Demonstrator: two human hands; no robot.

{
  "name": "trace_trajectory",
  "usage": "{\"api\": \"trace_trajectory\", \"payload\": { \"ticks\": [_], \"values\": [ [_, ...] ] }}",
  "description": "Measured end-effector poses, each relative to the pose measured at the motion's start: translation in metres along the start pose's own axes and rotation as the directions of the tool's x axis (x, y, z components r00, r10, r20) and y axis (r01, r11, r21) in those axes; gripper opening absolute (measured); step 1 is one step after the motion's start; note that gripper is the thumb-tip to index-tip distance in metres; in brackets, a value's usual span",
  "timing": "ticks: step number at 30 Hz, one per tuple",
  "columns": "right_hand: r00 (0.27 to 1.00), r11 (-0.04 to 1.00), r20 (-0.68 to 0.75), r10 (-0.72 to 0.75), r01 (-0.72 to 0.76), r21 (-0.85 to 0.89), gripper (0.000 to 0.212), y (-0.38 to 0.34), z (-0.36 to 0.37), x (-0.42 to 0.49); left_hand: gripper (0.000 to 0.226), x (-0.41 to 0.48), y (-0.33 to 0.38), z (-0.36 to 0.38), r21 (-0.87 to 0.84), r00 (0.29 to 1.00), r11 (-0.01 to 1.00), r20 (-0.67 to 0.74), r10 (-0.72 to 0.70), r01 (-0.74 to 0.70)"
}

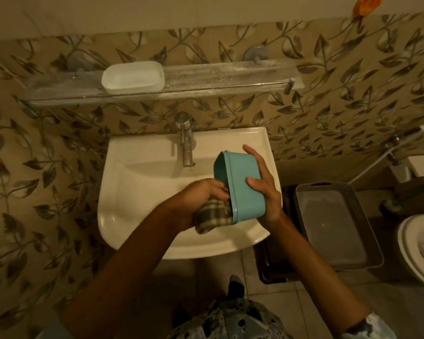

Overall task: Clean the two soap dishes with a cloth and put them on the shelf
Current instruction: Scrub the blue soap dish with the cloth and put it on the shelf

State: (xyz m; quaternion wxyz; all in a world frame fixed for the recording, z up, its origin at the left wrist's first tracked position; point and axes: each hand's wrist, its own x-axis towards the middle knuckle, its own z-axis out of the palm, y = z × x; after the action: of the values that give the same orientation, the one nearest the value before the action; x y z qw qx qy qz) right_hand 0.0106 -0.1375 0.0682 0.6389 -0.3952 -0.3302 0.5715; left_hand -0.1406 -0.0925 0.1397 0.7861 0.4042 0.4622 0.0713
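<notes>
A teal soap dish (240,182) is held on its side above the white sink (137,182), its opening turned to the left. My right hand (264,189) grips its underside from the right. My left hand (201,196) holds a checked cloth (213,216) and pushes it into the dish's opening. A white soap dish (132,78) stands upright on the glass shelf (230,77) on the wall, left of the shelf's middle.
A chrome tap (185,140) rises at the back of the sink, close to the teal dish. Grey trays (333,223) are stacked to the right of the sink. A toilet (419,245) is at the right edge. An orange item (367,6) hangs top right.
</notes>
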Motion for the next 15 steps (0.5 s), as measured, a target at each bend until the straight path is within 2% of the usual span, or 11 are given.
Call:
{"api": "trace_trajectory", "payload": {
  "ticks": [2,4,6,7,8,9,10,11,12,13,15],
  "values": [
    [0.996,0.998,0.074,-0.057,0.059,-0.019,0.071,-0.001,0.001,0.002,0.024,0.001,0.003,-0.008,-0.323,0.999,0.946,0.033,-0.010,0.020],
    [0.986,0.993,0.156,-0.063,0.078,-0.092,0.073,-0.002,0.001,0.004,0.022,0.006,0.007,-0.015,-0.539,1.000,0.843,-0.021,-0.006,-0.007],
    [0.980,0.992,0.197,-0.029,0.053,-0.118,0.074,0.000,0.000,0.007,0.022,0.010,0.009,-0.019,-0.609,0.997,0.792,-0.071,0.007,-0.049],
    [0.979,0.993,0.206,-0.008,0.033,-0.115,0.074,0.000,-0.002,0.009,0.025,0.012,0.006,-0.018,-0.602,0.997,0.795,-0.054,0.058,-0.079],
    [0.978,0.994,0.207,0.007,0.016,-0.109,0.075,-0.001,-0.004,0.012,0.027,0.015,0.000,-0.016,-0.553,0.992,0.825,-0.037,0.119,-0.119],
    [0.980,0.995,0.199,0.012,0.008,-0.099,0.075,-0.002,-0.007,0.016,0.027,0.018,-0.008,-0.014,-0.425,0.984,0.888,-0.046,0.170,-0.173],
    [0.983,0.996,0.182,0.012,0.003,-0.086,0.074,-0.003,-0.011,0.020,0.026,0.017,-0.015,-0.009,-0.225,0.976,0.950,-0.056,0.210,-0.218],
    [0.988,0.998,0.151,0.016,-0.006,-0.067,0.074,-0.004,-0.015,0.025,0.026,0.016,-0.020,-0.005,0.027,0.969,0.970,-0.047,0.241,-0.240],
    [0.993,0.999,0.113,0.028,-0.022,-0.049,0.073,-0.003,-0.020,0.030,0.026,0.016,-0.024,-0.002,0.246,0.966,0.936,0.001,0.258,-0.250],
    [0.996,0.998,0.076,0.047,-0.045,-0.036,0.072,-0.001,-0.024,0.034,0.024,0.018,-0.027,-0.003,0.394,0.964,0.881,0.054,0.262,-0.261],
    [0.995,0.995,-0.027,0.096,-0.096,0.006,0.068,0.009,-0.029,0.039,0.026,0.022,-0.026,-0.021,0.530,0.965,0.808,0.101,0.243,-0.259]
  ]
}}
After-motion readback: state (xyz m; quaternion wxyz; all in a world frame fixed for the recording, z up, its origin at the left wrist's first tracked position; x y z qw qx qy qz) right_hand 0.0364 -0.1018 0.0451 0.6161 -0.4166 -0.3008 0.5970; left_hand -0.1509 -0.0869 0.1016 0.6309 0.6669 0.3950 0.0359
